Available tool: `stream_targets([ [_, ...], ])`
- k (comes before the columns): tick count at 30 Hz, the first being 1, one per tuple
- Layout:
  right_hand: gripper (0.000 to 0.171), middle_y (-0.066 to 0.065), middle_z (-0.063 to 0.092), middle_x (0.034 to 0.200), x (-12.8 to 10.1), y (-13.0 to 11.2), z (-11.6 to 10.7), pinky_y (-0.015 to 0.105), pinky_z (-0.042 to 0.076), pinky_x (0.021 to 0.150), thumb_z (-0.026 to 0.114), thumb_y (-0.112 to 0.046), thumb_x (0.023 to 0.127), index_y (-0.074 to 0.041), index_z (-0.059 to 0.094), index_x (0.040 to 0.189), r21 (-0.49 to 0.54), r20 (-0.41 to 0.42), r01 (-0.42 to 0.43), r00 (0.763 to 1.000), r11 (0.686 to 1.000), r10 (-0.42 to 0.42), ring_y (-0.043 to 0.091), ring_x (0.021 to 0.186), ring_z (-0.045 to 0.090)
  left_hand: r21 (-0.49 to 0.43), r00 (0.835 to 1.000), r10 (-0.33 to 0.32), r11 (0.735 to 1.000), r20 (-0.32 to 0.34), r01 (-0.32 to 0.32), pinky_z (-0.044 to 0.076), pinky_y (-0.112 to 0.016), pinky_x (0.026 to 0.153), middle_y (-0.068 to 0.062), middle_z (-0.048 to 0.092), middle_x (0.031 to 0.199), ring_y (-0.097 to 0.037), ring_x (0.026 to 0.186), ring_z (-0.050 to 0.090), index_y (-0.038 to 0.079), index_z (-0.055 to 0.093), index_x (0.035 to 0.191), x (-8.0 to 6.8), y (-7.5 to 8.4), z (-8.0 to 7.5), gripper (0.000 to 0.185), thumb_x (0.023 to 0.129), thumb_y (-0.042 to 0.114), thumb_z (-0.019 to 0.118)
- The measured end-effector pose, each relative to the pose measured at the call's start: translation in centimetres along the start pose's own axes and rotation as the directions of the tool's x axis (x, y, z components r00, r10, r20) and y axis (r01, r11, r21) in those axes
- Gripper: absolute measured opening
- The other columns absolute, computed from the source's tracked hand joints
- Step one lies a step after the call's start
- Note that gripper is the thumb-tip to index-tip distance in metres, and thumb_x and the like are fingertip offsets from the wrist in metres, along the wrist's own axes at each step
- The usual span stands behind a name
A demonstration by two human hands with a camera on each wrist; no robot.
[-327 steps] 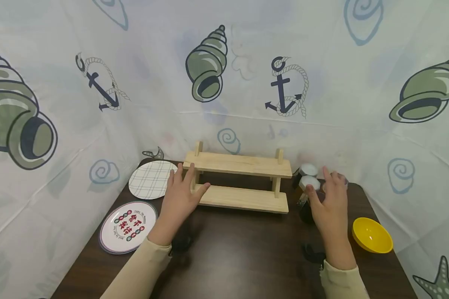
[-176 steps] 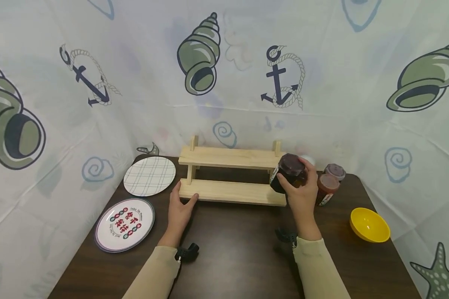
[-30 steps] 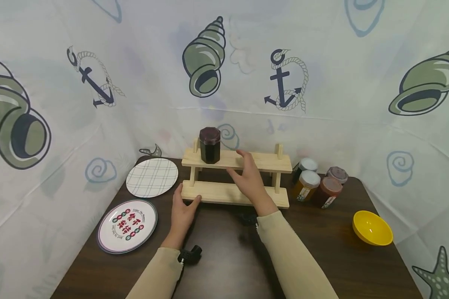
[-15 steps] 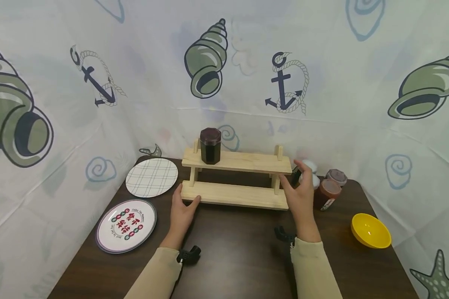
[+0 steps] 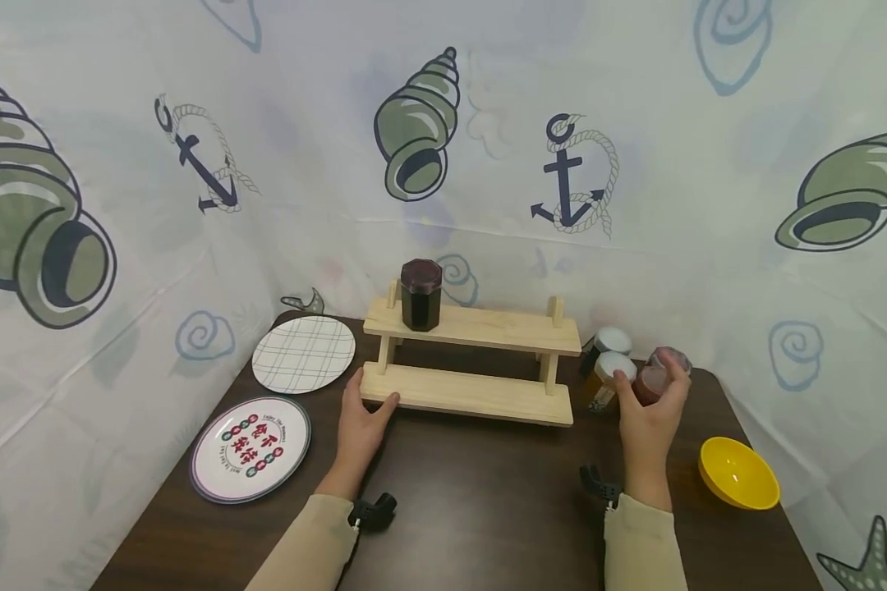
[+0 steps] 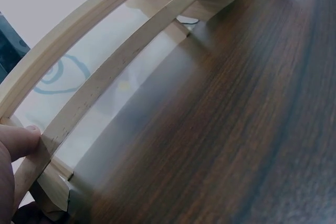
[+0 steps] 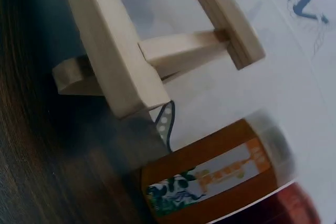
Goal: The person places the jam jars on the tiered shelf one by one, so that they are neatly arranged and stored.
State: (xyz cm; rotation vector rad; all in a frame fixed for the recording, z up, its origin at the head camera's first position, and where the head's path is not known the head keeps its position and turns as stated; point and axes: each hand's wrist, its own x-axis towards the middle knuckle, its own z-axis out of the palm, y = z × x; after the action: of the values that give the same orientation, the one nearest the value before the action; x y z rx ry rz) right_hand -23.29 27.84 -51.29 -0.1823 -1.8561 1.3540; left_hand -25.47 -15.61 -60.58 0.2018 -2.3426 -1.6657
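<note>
The right hand grips a red-filled jar at the right rear of the dark wooden table, with the thumb on the jar's left side and the fingers curled round its right side; the jar leans slightly toward the left. Just beside it on the left stands an orange-filled jar with a white lid, and behind that a darker jar, also with a white lid. The left hand holds the left end of the lower board of a two-tier wooden rack, the thumb pressed against the front edge. A dark jar stands upright on the upper board near its left end. A yellow bowl sits near the table's right edge, and a plaid plate and a printed plate lie left of the rack.
</note>
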Motion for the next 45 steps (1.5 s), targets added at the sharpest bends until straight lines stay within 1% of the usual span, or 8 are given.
stream_targets([
  [2,0.071,0.017,0.044,0.163,-0.4,0.8,-0.2,0.055,0.039,0.129,0.082,-0.005,0.097,-0.011,0.046,0.158,0.068,-0.034,0.021,0.999,0.997,-0.019,0.032,0.153,0.043,0.001,1.0,-0.004,1.0,0.001,0.004,0.028,-0.062,0.13,-0.02,0.033,0.175,-0.039,0.163,0.032,0.011,0.027,0.173,-0.1,0.0,-0.1,0.094,0.1,0.034,0.081],
  [8,0.069,0.023,0.04,0.163,-0.6,2.2,-0.7,0.055,0.031,0.133,0.081,0.005,0.093,-0.003,0.049,0.154,0.241,-0.16,0.087,0.986,0.967,-0.048,0.028,0.158,0.04,0.023,1.0,0.006,1.0,0.002,-0.006,0.029,-0.062,0.13,-0.019,0.034,0.174,-0.038,0.162,0.034,0.015,0.028,0.174,0.0,0.0,0.0,0.093,0.1,0.036,0.081],
  [15,0.073,0.019,0.039,0.161,-0.8,3.2,-1.2,0.046,0.033,0.131,0.083,0.002,0.092,0.004,0.046,0.155,0.182,-0.157,0.045,0.987,0.982,-0.016,0.027,0.154,0.038,0.029,1.0,0.003,1.0,0.003,-0.003,0.029,-0.064,0.129,-0.019,0.036,0.172,-0.039,0.161,0.035,0.018,0.028,0.174,0.1,-0.3,0.3,0.093,0.1,0.038,0.08],
  [22,0.079,0.01,0.036,0.157,-0.5,3.5,-1.3,0.038,0.04,0.125,0.087,-0.001,0.091,-0.005,0.046,0.158,0.143,-0.113,-0.027,0.993,0.989,0.043,0.028,0.148,0.039,0.022,1.0,0.001,1.0,0.014,-0.001,0.029,-0.063,0.129,-0.019,0.036,0.172,-0.039,0.162,0.035,0.018,0.026,0.175,0.2,-0.1,0.2,0.094,0.101,0.038,0.08],
  [28,0.08,0.012,0.03,0.157,-0.5,4.6,-1.5,0.039,0.033,0.13,0.087,0.0,0.09,-0.004,0.045,0.158,0.072,-0.127,-0.039,0.991,0.997,0.048,0.022,0.148,0.032,0.028,1.0,-0.002,1.0,0.021,0.002,0.029,-0.063,0.13,-0.019,0.034,0.173,-0.038,0.162,0.034,0.017,0.026,0.174,0.2,0.1,0.2,0.093,0.101,0.037,0.08],
  [34,0.084,0.006,0.029,0.154,-0.3,7.9,-1.6,0.031,0.032,0.126,0.087,0.0,0.089,-0.017,0.046,0.16,-0.031,-0.119,-0.108,0.987,0.994,0.104,0.012,0.143,0.029,0.016,1.0,0.002,1.0,0.016,-0.003,0.028,-0.062,0.13,-0.02,0.034,0.173,-0.039,0.162,0.033,0.015,0.027,0.174,0.2,0.1,0.1,0.093,0.101,0.035,0.08],
  [39,0.084,-0.002,0.034,0.145,-0.3,9.2,-1.7,0.026,0.039,0.118,0.086,-0.001,0.091,-0.028,0.046,0.16,-0.036,-0.078,-0.175,0.982,0.984,0.172,0.015,0.138,0.039,0.013,1.0,0.005,1.0,0.017,-0.005,0.026,-0.063,0.131,-0.02,0.033,0.174,-0.039,0.164,0.031,0.015,0.026,0.174,0.1,0.0,0.1,0.093,0.101,0.036,0.08],
  [45,0.087,0.011,0.037,0.152,-0.3,9.6,-2.0,0.034,0.035,0.127,0.085,0.0,0.091,-0.033,0.044,0.16,-0.055,-0.065,-0.205,0.977,0.977,0.201,0.024,0.144,0.041,0.012,1.0,0.004,1.0,0.024,-0.004,0.025,-0.062,0.132,-0.019,0.033,0.174,-0.037,0.164,0.031,0.013,0.026,0.174,0.1,0.2,0.1,0.093,0.101,0.035,0.08],
])
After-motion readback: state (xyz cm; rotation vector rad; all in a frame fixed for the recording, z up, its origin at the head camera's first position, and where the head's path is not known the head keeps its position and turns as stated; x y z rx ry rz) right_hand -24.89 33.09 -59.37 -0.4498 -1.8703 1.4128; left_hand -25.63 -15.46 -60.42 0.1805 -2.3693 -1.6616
